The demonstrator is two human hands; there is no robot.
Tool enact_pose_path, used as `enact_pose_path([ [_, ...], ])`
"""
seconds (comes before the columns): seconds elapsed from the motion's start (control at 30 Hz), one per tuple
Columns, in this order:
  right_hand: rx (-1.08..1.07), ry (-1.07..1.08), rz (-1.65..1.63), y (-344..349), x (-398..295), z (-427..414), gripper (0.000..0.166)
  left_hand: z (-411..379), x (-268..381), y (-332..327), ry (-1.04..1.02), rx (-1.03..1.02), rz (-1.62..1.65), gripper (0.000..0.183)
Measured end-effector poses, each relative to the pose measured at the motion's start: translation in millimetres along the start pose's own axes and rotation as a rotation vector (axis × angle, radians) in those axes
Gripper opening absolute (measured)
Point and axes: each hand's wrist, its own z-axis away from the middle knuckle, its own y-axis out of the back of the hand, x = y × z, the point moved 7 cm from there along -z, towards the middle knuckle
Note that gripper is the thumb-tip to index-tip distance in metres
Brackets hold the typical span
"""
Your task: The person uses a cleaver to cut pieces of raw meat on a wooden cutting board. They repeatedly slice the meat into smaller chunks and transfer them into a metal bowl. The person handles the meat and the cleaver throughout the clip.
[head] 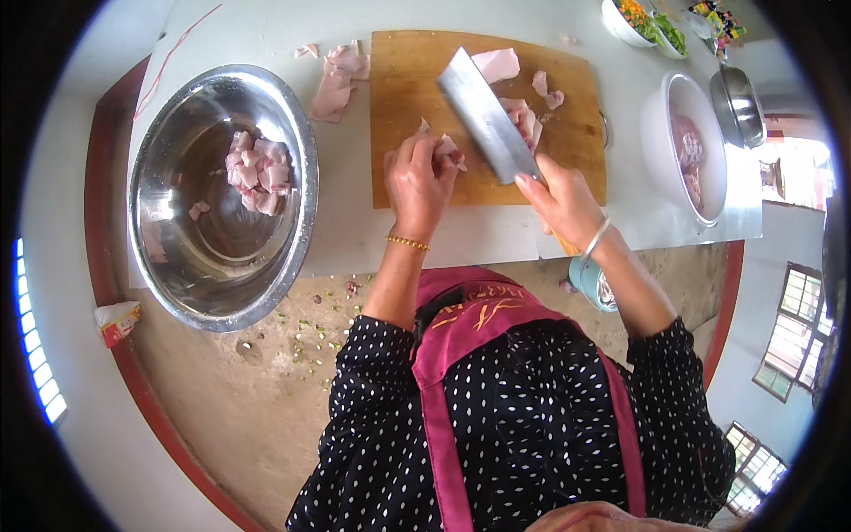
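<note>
My right hand (565, 196) grips the wooden handle of a cleaver (488, 120), its broad blade tilted over the wooden cutting board (412, 73). On the board's left half, my left hand (420, 176) has its fingers closed around small pieces of raw meat (449, 149). Partly behind the blade lie a pale block of fatty meat (498, 64) and a redder cut of meat (525, 123). Two small scraps (548, 90) rest farther right on the board. Flat strips of pork skin (336, 83) lie against the board's left edge.
Left of the board stands a large steel basin (306, 166) with cubed meat (259, 173) inside. A white plastic bowl (655, 133) holding meat is at the right, beside a steel pot (734, 106). Bowls of chopped vegetables (628, 23) sit at the back right.
</note>
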Motion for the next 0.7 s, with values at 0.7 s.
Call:
enact_pose_path([
  [0.7,-0.140,0.165,0.296,5.4,-15.0,16.2,0.032,1.4,-3.8,-1.0,0.022,0.039,0.000,0.018],
])
